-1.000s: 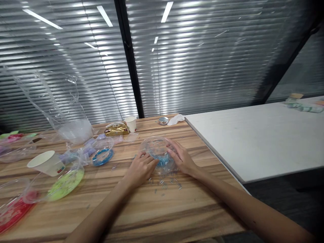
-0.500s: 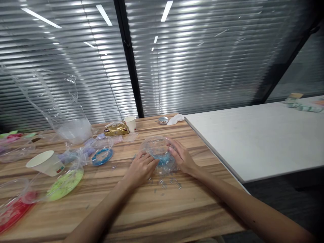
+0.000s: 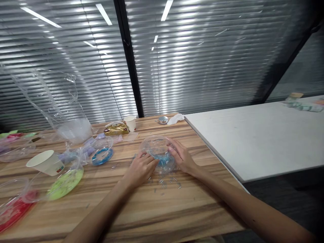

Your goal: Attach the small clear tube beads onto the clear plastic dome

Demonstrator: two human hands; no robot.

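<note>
A round clear plastic bowl [image 3: 154, 143] with blue material [image 3: 163, 159] in it stands on the wooden table between my hands. My left hand [image 3: 143, 167] is at its near left side, fingers curled against the bowl. From the right, my right hand [image 3: 182, 158] wraps round the wall, some of its fingers seen through the plastic. Small clear tube-like pieces [image 3: 163, 184] lie scattered on the wood just in front. What the left fingertips do is partly hidden.
To the left are bowls with blue [image 3: 102, 156], yellow-green [image 3: 65, 185] and red [image 3: 16, 211] contents, plus a tipped paper cup [image 3: 47, 162]. Behind stand a gold packet [image 3: 116, 128], another paper cup [image 3: 130, 123] and a large clear bag [image 3: 76, 130]. A white table [image 3: 253, 141] adjoins on the right.
</note>
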